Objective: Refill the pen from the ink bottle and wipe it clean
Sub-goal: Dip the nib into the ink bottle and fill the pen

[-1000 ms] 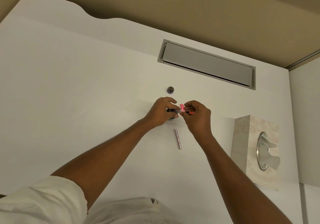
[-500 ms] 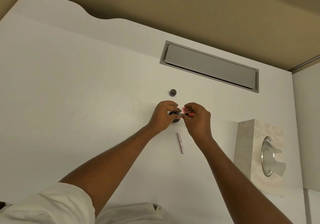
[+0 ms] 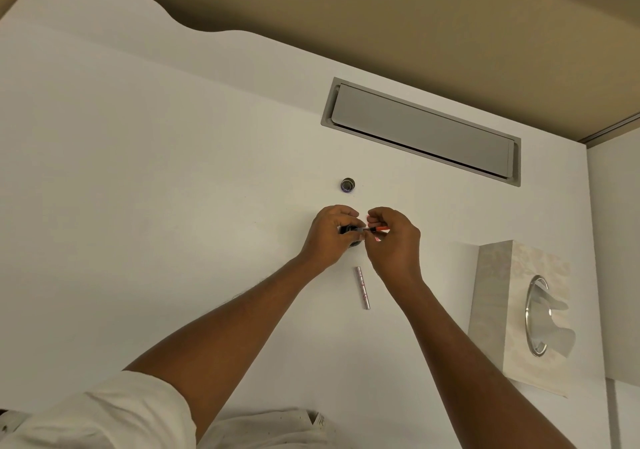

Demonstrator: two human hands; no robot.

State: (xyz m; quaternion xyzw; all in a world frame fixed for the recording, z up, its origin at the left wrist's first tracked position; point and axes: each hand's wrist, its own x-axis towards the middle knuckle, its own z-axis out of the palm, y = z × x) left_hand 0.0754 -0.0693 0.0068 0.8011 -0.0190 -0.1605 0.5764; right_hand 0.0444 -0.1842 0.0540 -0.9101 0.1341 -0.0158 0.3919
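White desk [image 3: 138, 206]: left hand [image 3: 329, 237] fingers around ink bottle [image 3: 349, 232], right hand [image 3: 393, 240] fingers pinching pen [image 3: 379, 229].

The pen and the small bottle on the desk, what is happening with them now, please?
A person is refilling a pen. The left hand steadies the dark ink bottle on the white desk, while the right hand holds the orange pen part with its tip at the bottle's mouth. The bottle cap sits farther back, a pinkish pen barrel lies nearer, and a tissue box waits on the right.
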